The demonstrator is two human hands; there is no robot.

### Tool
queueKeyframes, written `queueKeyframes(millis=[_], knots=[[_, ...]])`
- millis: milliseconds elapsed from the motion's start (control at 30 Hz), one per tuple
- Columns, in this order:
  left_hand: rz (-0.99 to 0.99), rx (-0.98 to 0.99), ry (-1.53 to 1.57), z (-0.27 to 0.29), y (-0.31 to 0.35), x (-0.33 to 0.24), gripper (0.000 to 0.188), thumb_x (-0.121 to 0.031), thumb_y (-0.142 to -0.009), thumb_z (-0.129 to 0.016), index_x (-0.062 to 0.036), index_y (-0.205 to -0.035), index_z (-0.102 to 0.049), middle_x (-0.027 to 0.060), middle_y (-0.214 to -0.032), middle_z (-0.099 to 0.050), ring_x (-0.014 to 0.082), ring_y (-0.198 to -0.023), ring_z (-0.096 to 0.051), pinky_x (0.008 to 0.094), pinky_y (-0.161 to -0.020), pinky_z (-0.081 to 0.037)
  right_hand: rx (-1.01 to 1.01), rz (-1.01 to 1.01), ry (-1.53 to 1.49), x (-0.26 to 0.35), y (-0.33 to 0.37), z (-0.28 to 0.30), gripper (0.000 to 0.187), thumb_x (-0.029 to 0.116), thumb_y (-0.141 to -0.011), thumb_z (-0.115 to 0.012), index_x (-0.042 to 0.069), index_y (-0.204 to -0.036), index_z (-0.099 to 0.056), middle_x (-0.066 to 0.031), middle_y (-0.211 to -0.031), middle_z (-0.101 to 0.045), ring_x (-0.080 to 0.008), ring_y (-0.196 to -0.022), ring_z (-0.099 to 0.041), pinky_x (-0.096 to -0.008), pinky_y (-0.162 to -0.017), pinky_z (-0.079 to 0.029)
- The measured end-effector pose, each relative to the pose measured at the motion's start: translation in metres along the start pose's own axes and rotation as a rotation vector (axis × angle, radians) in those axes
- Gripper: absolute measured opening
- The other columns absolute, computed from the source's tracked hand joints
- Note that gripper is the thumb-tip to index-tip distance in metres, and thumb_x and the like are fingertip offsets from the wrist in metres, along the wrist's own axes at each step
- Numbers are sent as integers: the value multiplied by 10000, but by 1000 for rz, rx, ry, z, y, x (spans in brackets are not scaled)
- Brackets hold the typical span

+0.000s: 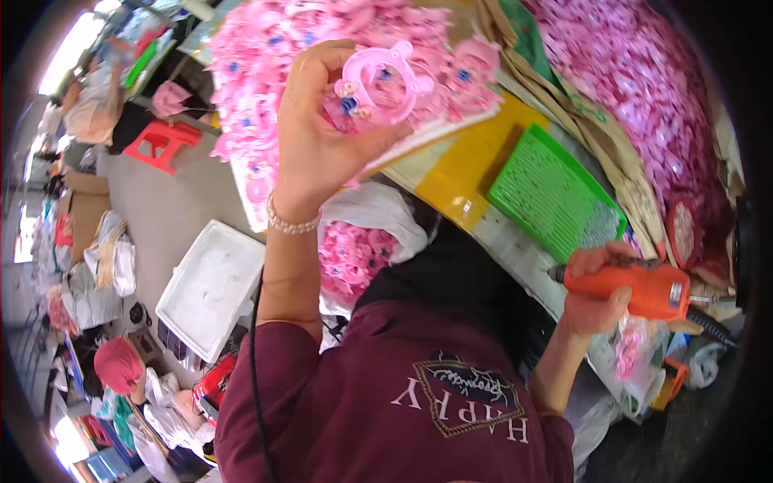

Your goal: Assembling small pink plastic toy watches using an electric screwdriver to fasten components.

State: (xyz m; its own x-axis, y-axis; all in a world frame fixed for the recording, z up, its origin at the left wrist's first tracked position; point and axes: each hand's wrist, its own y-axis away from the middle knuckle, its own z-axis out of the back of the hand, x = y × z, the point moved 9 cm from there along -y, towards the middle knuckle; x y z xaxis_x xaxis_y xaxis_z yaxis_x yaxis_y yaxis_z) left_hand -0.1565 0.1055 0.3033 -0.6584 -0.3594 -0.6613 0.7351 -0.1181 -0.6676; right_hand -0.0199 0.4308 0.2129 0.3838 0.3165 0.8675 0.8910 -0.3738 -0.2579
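My left hand (310,145) is raised over the table, its thumb and fingers closed around a pink plastic ring-shaped part (420,84). That part has small rounded ears and a blue piece at its side. Behind it spreads a big pile of similar pink parts (250,88), several with blue bits. On the right, my right hand (592,310) grips an orange electric screwdriver (648,290) by its body, its tip pointing left. Just beyond this tool lies a green ridged tray (523,173), with small metal pieces, probably screws, gathered at its near right end.
A large sack of glossy pink pieces (636,72) stands at the far right. Below the table edge hangs a white bag (378,209) holding more pink parts. On the floor to the left are a white tub (213,282) and a red stool (165,141). Other people sit along the left.
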Motion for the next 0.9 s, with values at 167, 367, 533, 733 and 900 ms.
queueKeyframes(millis=[167, 367, 533, 733, 900], knots=[[383, 345, 266, -82, 52, -6, 613, -164, -538, -850, -23, -995, -467, 37, -901, -558, 89, -808, -533, 233, -722, -450, -21, 29, 70, 13, -13, -4, 673, 549, -730, -582, 48, -1150, -422, -48, -737, -420, -170, -629, -409, -329, -598, -331], [845, 668, 945, -169, 140, -2, 648, -99, -639, -790, -4, -1170, -429, 38, -961, -541, 107, -806, -546, 253, -717, -471, 9, 3, 158, 12, -36, 6, 672, 566, -760, -518, 22, -1144, -429, -58, -770, -455, -182, -651, -447, -368, -665, -372], [1191, 712, 1171, -194, 177, -4, 532, -126, -724, -700, -16, -1170, -432, 54, -956, -545, 119, -775, -560, 266, -657, -485, -31, 65, 299, 1, -52, 19, 645, 548, -788, -475, -23, -1089, -460, -79, -762, -493, -192, -641, -478, -375, -632, -395], [1329, 633, 1295, -207, 191, -5, 433, -99, -787, -615, -23, -1163, -414, 87, -964, -560, 154, -746, -587, 282, -615, -499, 8, 101, 186, -18, -60, 28, 652, 569, -782, -460, -24, -1053, -476, -93, -702, -503, -206, -604, -493, -376, -605, -410], [1314, 616, 1171, -210, 186, -2, 447, -61, -775, -649, -26, -1144, -400, 112, -982, -567, 183, -707, -615, 287, -595, -511, 4, 112, 191, -25, -59, 29, 669, 588, -770, -463, -21, -1047, -482, -92, -683, -503, -209, -594, -493, -374, -595, -411]])
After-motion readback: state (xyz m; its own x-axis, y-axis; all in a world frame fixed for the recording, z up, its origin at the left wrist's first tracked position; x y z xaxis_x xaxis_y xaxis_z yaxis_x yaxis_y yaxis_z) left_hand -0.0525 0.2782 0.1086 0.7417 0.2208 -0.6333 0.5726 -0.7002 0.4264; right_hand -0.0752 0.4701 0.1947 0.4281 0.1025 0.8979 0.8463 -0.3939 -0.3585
